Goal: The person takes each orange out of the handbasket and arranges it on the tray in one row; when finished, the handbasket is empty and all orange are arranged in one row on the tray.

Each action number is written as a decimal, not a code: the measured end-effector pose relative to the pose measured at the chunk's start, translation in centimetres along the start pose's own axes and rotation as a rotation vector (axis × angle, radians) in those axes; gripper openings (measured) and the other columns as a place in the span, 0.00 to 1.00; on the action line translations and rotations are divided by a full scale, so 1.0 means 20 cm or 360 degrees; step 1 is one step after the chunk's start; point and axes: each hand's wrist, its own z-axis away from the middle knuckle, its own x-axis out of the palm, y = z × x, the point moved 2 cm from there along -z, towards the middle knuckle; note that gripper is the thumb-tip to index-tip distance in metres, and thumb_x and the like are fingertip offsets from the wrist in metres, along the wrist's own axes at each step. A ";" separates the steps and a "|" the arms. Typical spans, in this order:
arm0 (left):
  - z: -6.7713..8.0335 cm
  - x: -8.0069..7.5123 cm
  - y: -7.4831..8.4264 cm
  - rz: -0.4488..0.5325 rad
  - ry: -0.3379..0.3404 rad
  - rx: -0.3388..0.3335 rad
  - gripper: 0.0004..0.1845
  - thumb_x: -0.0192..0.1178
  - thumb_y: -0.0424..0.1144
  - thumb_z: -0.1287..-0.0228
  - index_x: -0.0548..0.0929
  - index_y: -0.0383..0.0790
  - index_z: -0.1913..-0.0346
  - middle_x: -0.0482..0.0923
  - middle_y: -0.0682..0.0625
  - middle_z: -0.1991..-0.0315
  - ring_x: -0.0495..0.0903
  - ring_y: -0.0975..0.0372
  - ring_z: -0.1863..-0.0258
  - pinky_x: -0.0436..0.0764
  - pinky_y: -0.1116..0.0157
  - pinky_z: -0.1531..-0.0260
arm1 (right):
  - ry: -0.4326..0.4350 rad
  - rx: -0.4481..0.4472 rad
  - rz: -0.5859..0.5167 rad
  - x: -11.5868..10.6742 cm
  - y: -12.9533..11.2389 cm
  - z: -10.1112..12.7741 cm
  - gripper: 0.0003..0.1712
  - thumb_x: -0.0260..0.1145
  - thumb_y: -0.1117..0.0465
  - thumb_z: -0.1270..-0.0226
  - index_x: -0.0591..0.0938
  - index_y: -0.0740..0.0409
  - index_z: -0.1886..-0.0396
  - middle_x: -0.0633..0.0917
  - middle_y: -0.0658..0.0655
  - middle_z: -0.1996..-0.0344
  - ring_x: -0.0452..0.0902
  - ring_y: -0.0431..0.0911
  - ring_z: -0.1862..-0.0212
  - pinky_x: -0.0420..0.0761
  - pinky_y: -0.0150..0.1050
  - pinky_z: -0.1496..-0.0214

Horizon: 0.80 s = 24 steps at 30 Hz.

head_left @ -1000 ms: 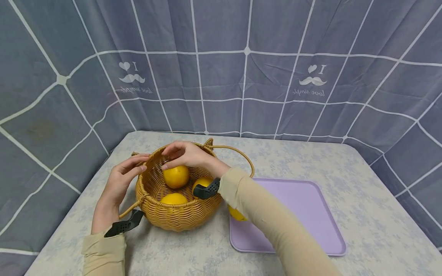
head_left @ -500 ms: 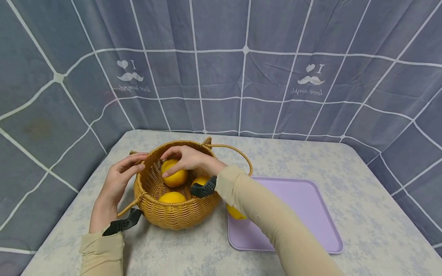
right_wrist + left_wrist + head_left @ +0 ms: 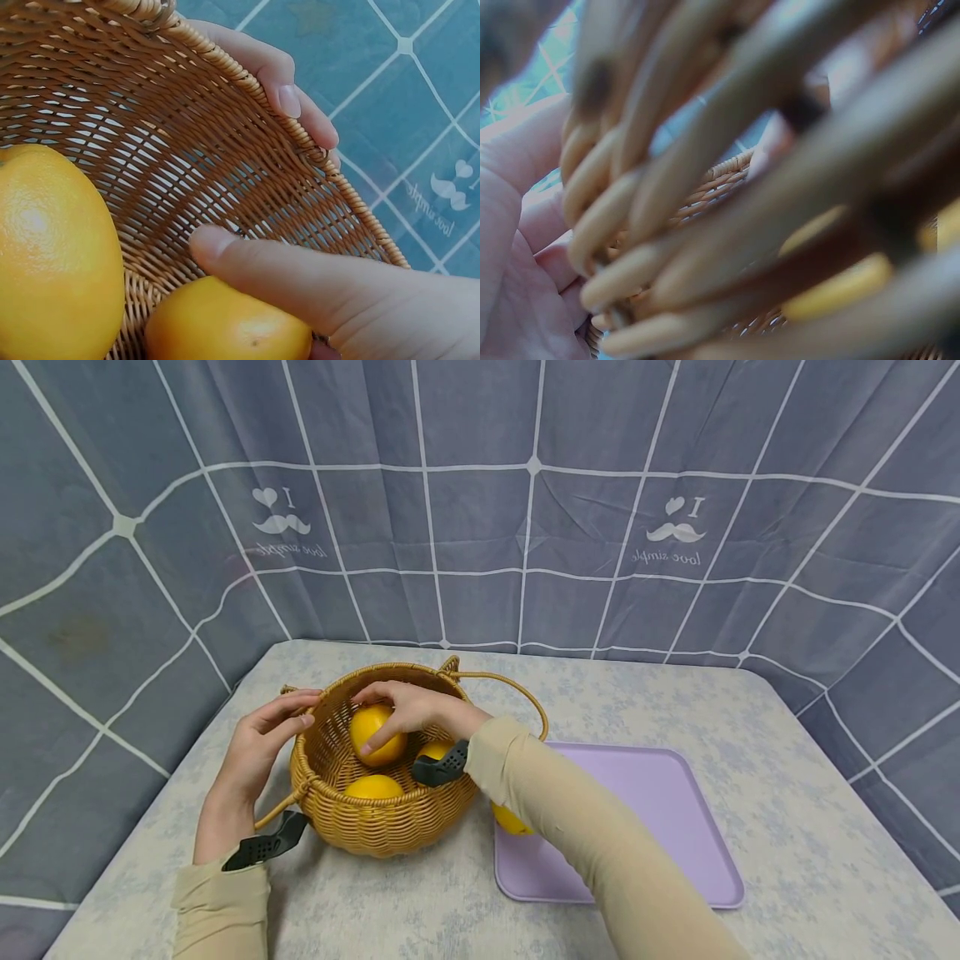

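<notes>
My right hand point(image 3: 411, 706) reaches into a round wicker basket point(image 3: 382, 831) and grips an orange point(image 3: 369, 724), thumb on the near side and fingers at the far side. The right wrist view shows the thumb point(image 3: 262, 270) over this orange point(image 3: 229, 322); most of the fingers are hidden. Two more oranges lie in the basket, one at the front point(image 3: 375, 787) and one at the right point(image 3: 433, 750), partly covered by the wrist strap. My left hand point(image 3: 255, 747) holds the basket's left rim from outside, fingertips and thumb at the edge.
A light purple tray point(image 3: 660, 827) lies right of the basket. An orange point(image 3: 512, 821) sits at its left side, partly behind my right sleeve. The basket's handle loop point(image 3: 517, 687) leans out to the right. A grey-blue checked curtain point(image 3: 480, 527) hangs behind the table point(image 3: 787, 793).
My right hand has lowered onto the orange at the back of the basket, and its thumb has come down over the fruit. The left hand stays at the rim.
</notes>
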 end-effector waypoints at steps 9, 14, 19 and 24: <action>0.00 0.00 0.00 -0.0004 0.0011 -0.0005 0.16 0.58 0.35 0.34 0.79 0.33 0.45 0.76 0.59 0.48 0.62 0.64 0.39 0.67 0.79 0.49 | -0.0078 0.0063 0.0126 0.00 0.02 -0.01 0.37 0.75 0.55 0.49 0.74 0.51 0.37 0.71 0.50 0.40 0.65 0.41 0.42 0.69 0.27 0.47; 0.00 0.00 0.00 0.0002 0.0014 -0.0012 0.16 0.58 0.35 0.34 0.79 0.34 0.45 0.76 0.59 0.48 0.61 0.64 0.38 0.67 0.79 0.49 | -0.0133 0.0064 -0.0022 0.01 0.02 -0.01 0.33 0.75 0.61 0.49 0.73 0.53 0.42 0.71 0.51 0.42 0.66 0.41 0.44 0.69 0.28 0.47; 0.00 0.00 0.00 0.0000 0.0012 -0.0019 0.16 0.58 0.35 0.34 0.79 0.34 0.45 0.76 0.59 0.48 0.61 0.64 0.38 0.67 0.79 0.49 | -0.0178 0.0069 0.0044 0.01 0.03 -0.01 0.32 0.73 0.62 0.47 0.71 0.53 0.42 0.70 0.53 0.43 0.65 0.42 0.43 0.69 0.30 0.46; 0.00 0.00 0.00 0.0000 0.0014 -0.0029 0.16 0.58 0.35 0.34 0.79 0.34 0.45 0.76 0.59 0.48 0.62 0.64 0.38 0.67 0.79 0.49 | -0.0231 0.0134 0.0251 0.01 0.03 0.00 0.36 0.71 0.57 0.44 0.69 0.44 0.35 0.67 0.53 0.40 0.62 0.44 0.41 0.68 0.33 0.45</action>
